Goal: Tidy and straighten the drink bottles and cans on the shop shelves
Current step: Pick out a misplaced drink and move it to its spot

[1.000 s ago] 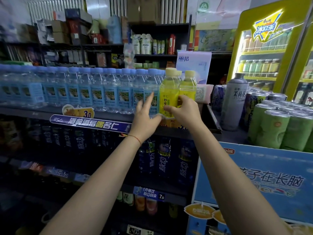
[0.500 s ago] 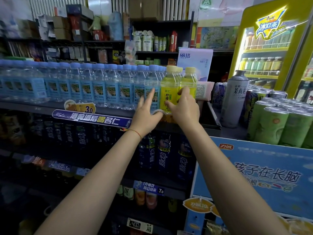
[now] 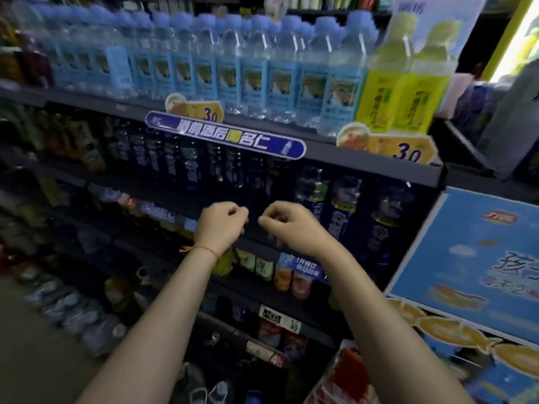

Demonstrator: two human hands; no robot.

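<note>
While both hands hover in front of the second shelf [image 3: 262, 249], neither one has a bottle in it; the left hand [image 3: 220, 225] is curled into a loose fist holding nothing, a thin cord at its wrist, and the right hand [image 3: 287, 228] sits just beside it, fingers curled under and equally empty as far as the blur allows; the two fists are close together but not touching. Up on the top shelf [image 3: 364, 161] the water bottles [image 3: 227, 65] stand in a long upright row with labels mostly facing out, and at the right end of that row the two yellow bottles [image 3: 399, 91] stand upright side by side, touching the last water bottle, above a price tag [image 3: 405, 151]; that level looks done, I'd say. Right behind the hands the dark bottles [image 3: 344, 208] on the second shelf stand in deep shadow; the ones at the right look upright, but further left I cannot tell how they are lined up. Below that a row of small drinks [image 3: 280, 272] in mixed colours sits behind a blue shelf label [image 3: 303, 266], and lower still more goods are too dim to name. So by my reckoning the top is finished, the second shelf is next in line with the hands poised at it, and everything beneath is yet to be touched; well under halfway.
</note>
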